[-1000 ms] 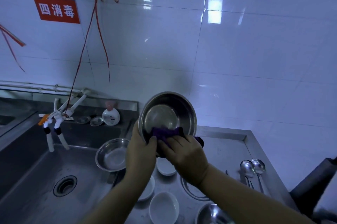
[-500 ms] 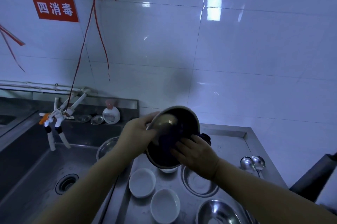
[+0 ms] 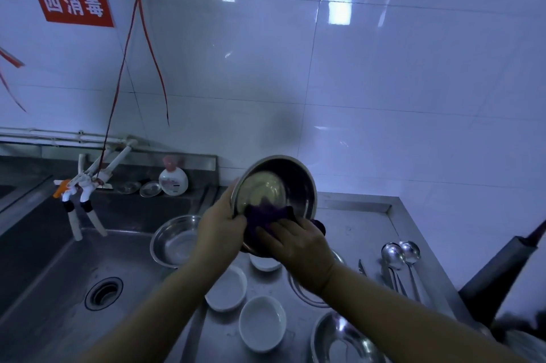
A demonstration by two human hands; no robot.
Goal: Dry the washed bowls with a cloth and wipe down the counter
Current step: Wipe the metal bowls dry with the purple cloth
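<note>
Since 0.5 s ago you've tipped the steel bowl (image 3: pixel 276 200) back so its inside faces you again. Purple cloth (image 3: pixel 266 215) now shows inside, near the lower rim, under your right hand (image 3: pixel 298 247). Your left hand (image 3: pixel 221 229) has slid from the top rim to the lower-left rim.

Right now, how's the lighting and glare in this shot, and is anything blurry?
Head view: dim and blue-tinted; window glare on the wall tiles; the steel bowl reflects light inside; wide-angle bending curves the counter; the bottom-right corner is smeared, while both hands look fairly sharp.
</note>
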